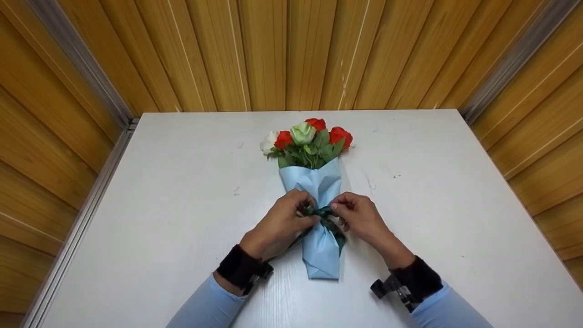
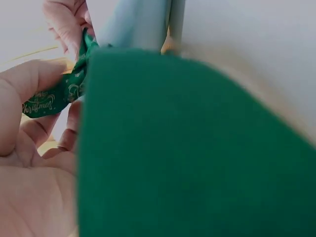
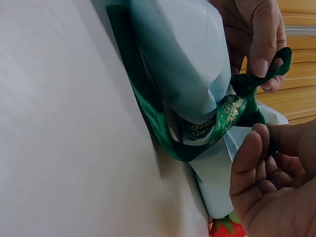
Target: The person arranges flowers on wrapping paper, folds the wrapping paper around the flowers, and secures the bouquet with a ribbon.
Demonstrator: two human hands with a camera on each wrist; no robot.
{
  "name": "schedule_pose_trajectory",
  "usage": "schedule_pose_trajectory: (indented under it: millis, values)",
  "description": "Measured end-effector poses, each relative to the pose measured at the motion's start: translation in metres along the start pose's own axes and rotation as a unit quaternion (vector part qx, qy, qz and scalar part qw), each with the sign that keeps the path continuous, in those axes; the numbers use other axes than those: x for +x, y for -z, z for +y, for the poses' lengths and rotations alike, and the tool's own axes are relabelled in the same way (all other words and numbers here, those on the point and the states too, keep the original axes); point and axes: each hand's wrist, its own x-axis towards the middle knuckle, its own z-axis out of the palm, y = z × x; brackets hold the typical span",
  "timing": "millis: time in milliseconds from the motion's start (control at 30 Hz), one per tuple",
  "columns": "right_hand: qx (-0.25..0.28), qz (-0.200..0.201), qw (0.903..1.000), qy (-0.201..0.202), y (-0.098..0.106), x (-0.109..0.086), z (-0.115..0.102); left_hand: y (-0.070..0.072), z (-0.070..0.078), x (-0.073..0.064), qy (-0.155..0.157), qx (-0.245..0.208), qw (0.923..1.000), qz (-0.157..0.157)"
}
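A bouquet wrapped in light blue paper [image 1: 321, 262] lies on the white table, its blooms pointing away from me. Round its narrow waist runs a dark green ribbon [image 3: 148, 106] with gold lettering, crossed at the front. My left hand [image 1: 284, 221] pinches a small loop of the ribbon between thumb and fingers, left of the crossing. On the other side, my right hand [image 1: 362, 216] pinches another part of it between thumb and index finger. One ribbon tail hangs down along the paper's right side. In the left wrist view a blurred ribbon length [image 2: 197, 148] covers much of the picture.
Red roses [image 1: 340, 136], a pale green rose [image 1: 303, 133] and a white flower [image 1: 268, 142] top the bouquet among green leaves. The white table [image 1: 182, 182] is bordered by wood-look panels [image 1: 264, 54]. Both wrists wear black bands with small cameras.
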Motion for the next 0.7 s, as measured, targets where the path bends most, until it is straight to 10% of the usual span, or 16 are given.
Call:
schedule_pose_trajectory:
  millis: [700]
  values:
    - [-0.031,0.013,0.9991,-0.026,0.018,-0.009,0.006,0.012,-0.010,-0.006,0.060,-0.041,0.9973,0.001]
